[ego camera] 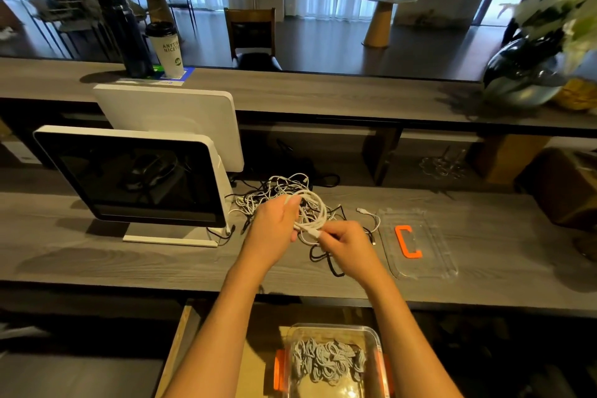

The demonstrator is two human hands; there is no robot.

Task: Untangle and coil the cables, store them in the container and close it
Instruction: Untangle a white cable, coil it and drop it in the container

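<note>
A tangle of white and black cables (277,192) lies on the grey desk (129,265) beside the monitor. My left hand (274,224) grips a coiled white cable (315,207) above the pile. My right hand (345,242) pinches the end of that same cable near its plug. A clear container (374,342) with orange clips stands below the desk edge, holding several coiled grey cables (326,362). Its clear lid (433,268) with an orange handle (408,241) lies on the desk to the right.
A white point-of-sale monitor (135,178) stands at the left of the desk. On the raised counter behind are a dark bottle (124,32), a paper cup (166,48) and a glass vase (523,71). A loose white plug end (363,211) lies near the lid.
</note>
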